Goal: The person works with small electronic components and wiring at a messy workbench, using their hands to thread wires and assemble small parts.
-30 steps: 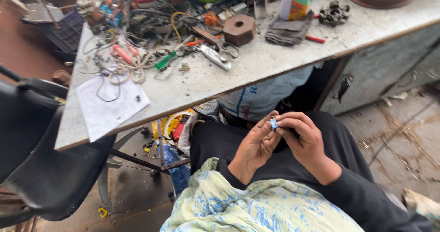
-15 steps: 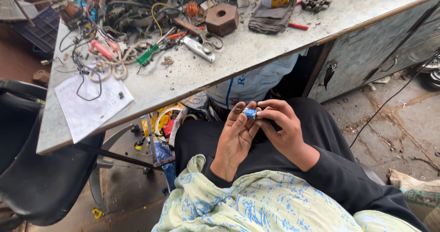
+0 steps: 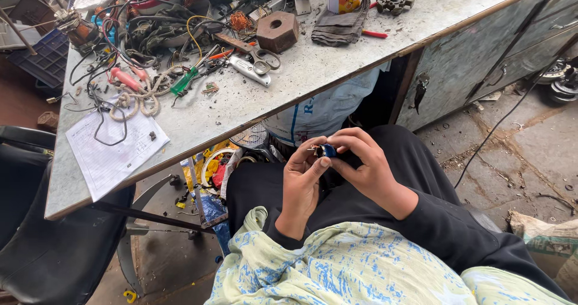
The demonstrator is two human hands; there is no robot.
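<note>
Head view, looking down at your lap. Both hands meet in front of you, below the counter (image 3: pixel 253 115) edge and over your dark trousers. Your left hand (image 3: pixel 301 184) and right hand (image 3: pixel 364 166) close together on one small blue part (image 3: pixel 328 150).

Fingers: left thumb and forefinger pinch the part from the left and below; right fingertips (image 3: pixel 337 157) press on it from the right and above. Both hands are closed on it, neither open. A thin glint of wire or lead seems to stick out on the part's left side; too small to be sure.

Key relation: the part sits exactly between the two sets of fingertips, touching both. Its long axis cannot be read; too little of it shows. Neither hand is nearer; the grip is shared.

On the counter, well apart from your hands: scissors (image 3: pixel 256 55), a brown block with a hole (image 3: pixel 277 31), a folded grey cloth (image 3: pixel 340 28), a green-handled tool (image 3: pixel 183 82), a coil of rope (image 3: pixel 141 94), tangled wires (image 3: pixel 138 31), a sheet of printed paper (image 3: pixel 114 148).

Below the counter: a white sack (image 3: pixel 325 106) just beyond your hands. A black chair (image 3: pixel 42 233) stands at far left.
</note>
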